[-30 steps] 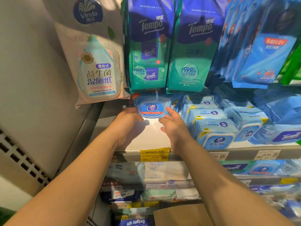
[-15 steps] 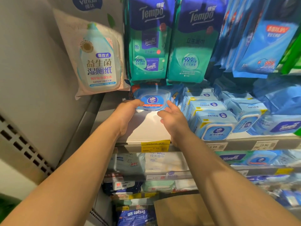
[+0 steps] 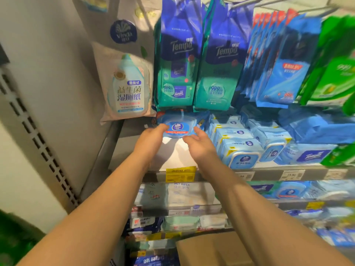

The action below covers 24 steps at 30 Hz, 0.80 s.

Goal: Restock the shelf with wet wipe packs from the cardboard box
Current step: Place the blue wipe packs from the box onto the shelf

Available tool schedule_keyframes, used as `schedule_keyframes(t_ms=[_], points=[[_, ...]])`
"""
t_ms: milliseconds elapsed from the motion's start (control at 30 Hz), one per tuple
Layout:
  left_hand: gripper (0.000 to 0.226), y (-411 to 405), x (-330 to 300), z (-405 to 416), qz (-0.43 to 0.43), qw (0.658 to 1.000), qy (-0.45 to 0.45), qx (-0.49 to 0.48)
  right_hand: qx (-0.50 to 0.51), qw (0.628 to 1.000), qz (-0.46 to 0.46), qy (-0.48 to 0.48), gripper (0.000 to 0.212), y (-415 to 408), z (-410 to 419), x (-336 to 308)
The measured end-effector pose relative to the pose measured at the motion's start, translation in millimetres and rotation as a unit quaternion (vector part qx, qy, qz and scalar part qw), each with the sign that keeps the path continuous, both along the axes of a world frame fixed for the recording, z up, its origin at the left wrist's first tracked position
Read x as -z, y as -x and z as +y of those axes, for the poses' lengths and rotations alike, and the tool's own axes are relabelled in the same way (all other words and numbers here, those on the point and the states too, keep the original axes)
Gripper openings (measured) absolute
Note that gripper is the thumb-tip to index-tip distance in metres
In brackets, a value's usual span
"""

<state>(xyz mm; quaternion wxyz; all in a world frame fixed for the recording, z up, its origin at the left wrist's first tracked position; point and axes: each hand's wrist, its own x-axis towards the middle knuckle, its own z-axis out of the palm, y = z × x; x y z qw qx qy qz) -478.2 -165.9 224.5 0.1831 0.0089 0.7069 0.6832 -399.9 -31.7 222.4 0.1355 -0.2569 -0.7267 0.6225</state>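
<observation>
Half a second ago both hands clasped the wet wipe pack [image 3: 177, 125] at its sides; now the left hand [image 3: 151, 137] and right hand [image 3: 199, 144] have loosened, fingers relaxed and open, just touching or barely off its front edge. The pack sits deep on the shelf [image 3: 178, 156], left of the light-blue packs [image 3: 240, 150], so this placement looks finished, and the cardboard box [image 3: 215, 250] below the shelf comes next.

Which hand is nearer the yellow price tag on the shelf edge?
Right. The right hand sits just above and right of the yellow price tag; the left hand is farther, up and left, fingertips at the Vinda wipes pack.
</observation>
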Motion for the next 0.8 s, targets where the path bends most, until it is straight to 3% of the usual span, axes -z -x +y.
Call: schedule_keyframes(t_ms=[167,300,433,567,667,800], points=[[0.061,-62,-24,-38,0.066,0.994,-0.09,0.003,-0.014,0.993,0.1,0.054,0.042,-59,-22,-19],[0.063,-115,-19,-69,0.05,0.987,-0.15,0.027,0.004,0.99,0.114,0.081,0.032,-112,-41,-12],[0.067,-157,6,-82,0.025,0.98,-0.184,0.07,0.007,0.991,0.097,0.093,0.034,-167,-55,5],[0.084,-188,40,-82,-0.002,0.979,-0.161,0.124,0.011,0.996,0.055,0.071,0.035,-209,-58,27],[0.085,-214,68,-76,-0.043,0.976,-0.157,0.146,0.009,0.998,0.028,0.049,0.035,-240,-52,45],[0.085,-250,106,-62,-0.101,0.969,-0.135,0.179,0.039,0.994,-0.004,0.098,0.041,-285,-35,76]])
